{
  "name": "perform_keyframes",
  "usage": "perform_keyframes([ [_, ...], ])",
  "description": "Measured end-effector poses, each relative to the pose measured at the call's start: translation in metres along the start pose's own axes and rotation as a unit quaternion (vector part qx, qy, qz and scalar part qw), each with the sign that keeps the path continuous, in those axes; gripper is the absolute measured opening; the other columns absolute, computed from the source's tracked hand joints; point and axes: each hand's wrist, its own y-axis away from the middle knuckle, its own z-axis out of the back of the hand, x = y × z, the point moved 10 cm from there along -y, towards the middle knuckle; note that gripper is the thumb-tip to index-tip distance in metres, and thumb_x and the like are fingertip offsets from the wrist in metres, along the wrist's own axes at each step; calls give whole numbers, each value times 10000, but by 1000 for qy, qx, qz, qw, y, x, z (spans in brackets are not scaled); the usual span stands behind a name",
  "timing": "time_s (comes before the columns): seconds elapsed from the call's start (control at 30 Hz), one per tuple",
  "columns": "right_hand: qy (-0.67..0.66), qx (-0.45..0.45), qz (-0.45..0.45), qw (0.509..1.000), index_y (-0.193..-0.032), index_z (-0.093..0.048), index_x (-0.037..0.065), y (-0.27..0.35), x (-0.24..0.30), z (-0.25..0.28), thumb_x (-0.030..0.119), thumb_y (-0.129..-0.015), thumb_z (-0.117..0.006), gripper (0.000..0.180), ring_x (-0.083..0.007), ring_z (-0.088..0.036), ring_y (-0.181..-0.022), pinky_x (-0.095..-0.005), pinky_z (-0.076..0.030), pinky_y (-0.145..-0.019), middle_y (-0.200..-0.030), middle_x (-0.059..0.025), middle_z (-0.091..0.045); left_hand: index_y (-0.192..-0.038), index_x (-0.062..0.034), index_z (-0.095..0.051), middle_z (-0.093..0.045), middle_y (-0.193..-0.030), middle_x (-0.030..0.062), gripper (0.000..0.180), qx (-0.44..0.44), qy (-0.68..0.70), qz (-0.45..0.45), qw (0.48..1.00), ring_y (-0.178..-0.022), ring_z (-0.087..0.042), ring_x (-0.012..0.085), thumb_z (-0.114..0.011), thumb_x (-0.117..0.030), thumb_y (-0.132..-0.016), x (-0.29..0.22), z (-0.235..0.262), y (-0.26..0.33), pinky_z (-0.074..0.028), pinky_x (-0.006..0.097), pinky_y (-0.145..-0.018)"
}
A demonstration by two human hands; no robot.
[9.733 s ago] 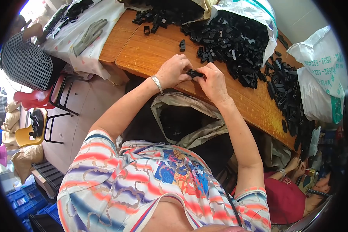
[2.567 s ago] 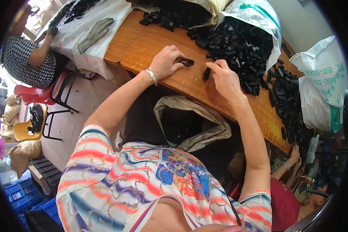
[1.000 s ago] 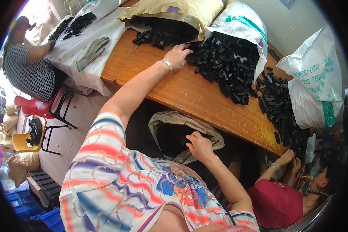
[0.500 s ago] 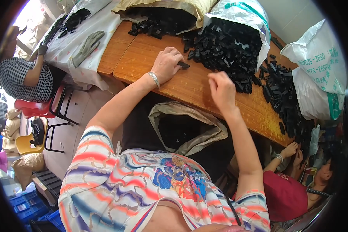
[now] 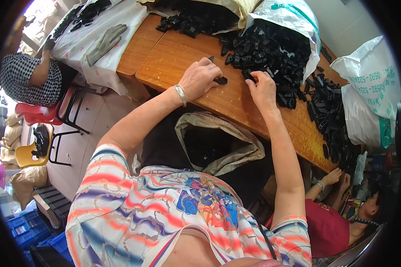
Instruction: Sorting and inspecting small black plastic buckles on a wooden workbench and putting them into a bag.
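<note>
- Head view: the left hand [image 5: 202, 79] rests palm-down on the wooden table [image 5: 173, 62], its fingers curled loosely, their tips touching a small black plastic part [image 5: 221, 80] that lies on the wood just beside them; whether they pinch it I cannot tell.
- The right hand [image 5: 263, 90] reaches to the near edge of the heap of black parts [image 5: 272, 49], which spills from a white sack [image 5: 294, 18]. Its fingers are bent down into the pieces, and what they grip, if anything, is hidden.
- An open tan bag [image 5: 218, 142] hangs below the table edge, between the forearms and above the lap.
- To do this step well, I judge the right hand should draw one piece clear of the heap rather than rake several, while the left keeps its part pinned flat so that it does not slide.
- More black parts [image 5: 329, 115] lie along the table's right side beside another white sack [image 5: 370, 89]. A person in a red top [image 5: 327, 227] sits at the lower right, and another in a checked top [image 5: 31, 80] at the far left.
</note>
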Motion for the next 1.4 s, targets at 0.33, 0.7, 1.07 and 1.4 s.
perform_keyframes([
  [0.33,-129,64,78,986,-982,-672,29,2,70,-23,-3,-775,-713,213,-362,-646,-870,-418,-535,-748,-974,-150,-623,-1016,-77,-669,-628,-959,51,340,-28,21,129,991,-961,-568,271,-801,-170,-717,21,10,20,-494,363,-813],
  [0.7,-92,118,146,978,-993,-687,31,-4,87,-44,15,-783,-708,212,-368,-653,-869,-424,-543,-756,-989,-143,-620,-946,-99,-699,-608,-923,36,270,31,54,187,980,-928,-558,240,-802,-238,-739,38,-4,21,-488,353,-809],
  [1.07,61,21,235,970,-1125,-617,-11,30,105,-55,58,-836,-609,298,-275,-642,-822,-390,-538,-694,-981,-125,-557,-964,-90,-702,-620,-943,47,263,43,59,190,979,-952,-565,254,-784,-210,-745,41,-7,21,-488,353,-836],
  [1.4,-108,75,131,983,-1068,-644,68,112,102,2,24,-779,-696,297,-355,-654,-806,-416,-545,-670,-963,-134,-611,-1069,-24,-643,-695,-975,150,371,39,147,319,936,-911,-674,276,-742,-291,-831,83,7,9,-540,347,-796],
])
